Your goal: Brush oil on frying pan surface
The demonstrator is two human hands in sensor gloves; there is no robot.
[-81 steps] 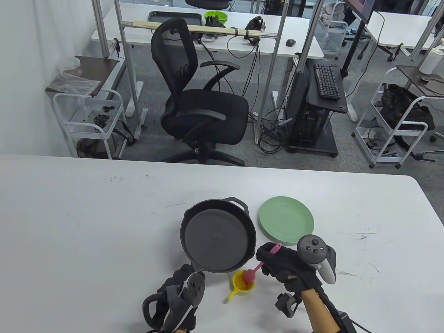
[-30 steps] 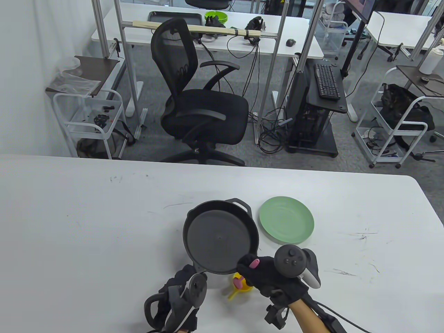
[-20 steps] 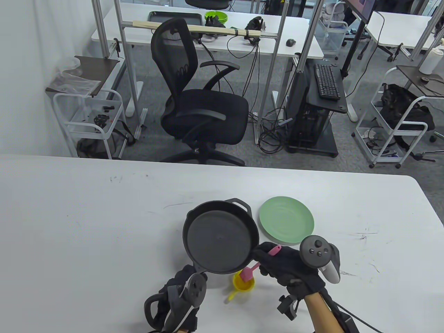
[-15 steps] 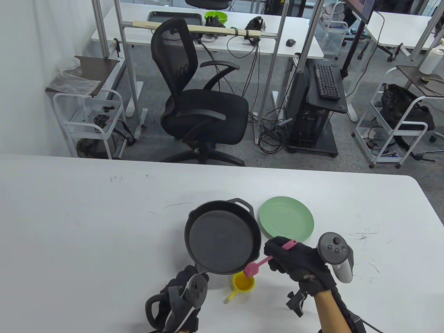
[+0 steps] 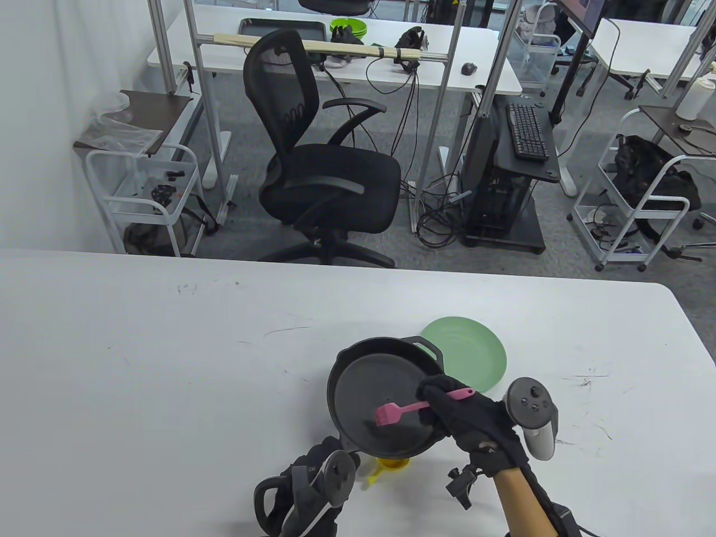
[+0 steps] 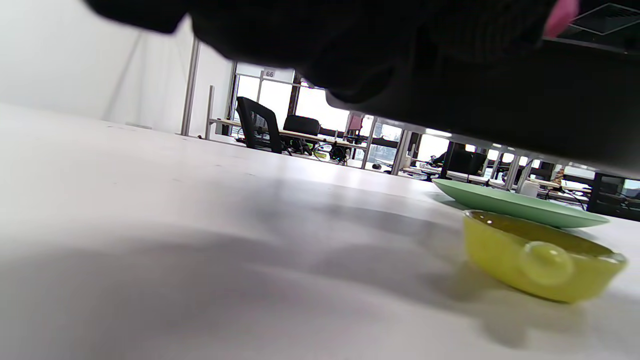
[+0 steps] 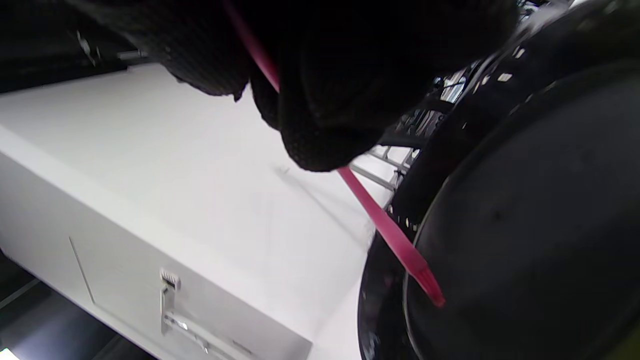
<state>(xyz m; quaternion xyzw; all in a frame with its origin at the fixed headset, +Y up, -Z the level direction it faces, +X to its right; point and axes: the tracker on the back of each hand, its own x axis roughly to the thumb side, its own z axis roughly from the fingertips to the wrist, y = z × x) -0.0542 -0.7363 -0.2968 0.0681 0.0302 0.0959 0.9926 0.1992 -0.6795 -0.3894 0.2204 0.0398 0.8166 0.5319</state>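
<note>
Only one marking could be read: a small white sign [image 6: 270, 74] bearing the number 66, fixed near the top of a metal post in the far background of the left wrist view. Everything else in the three views carried no legible text, label or brand.

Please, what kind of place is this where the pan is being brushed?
Probably an office or lab, not a kitchen: an office chair, a keyboard on a computer stand and wheeled carts stand behind the white table.
</note>
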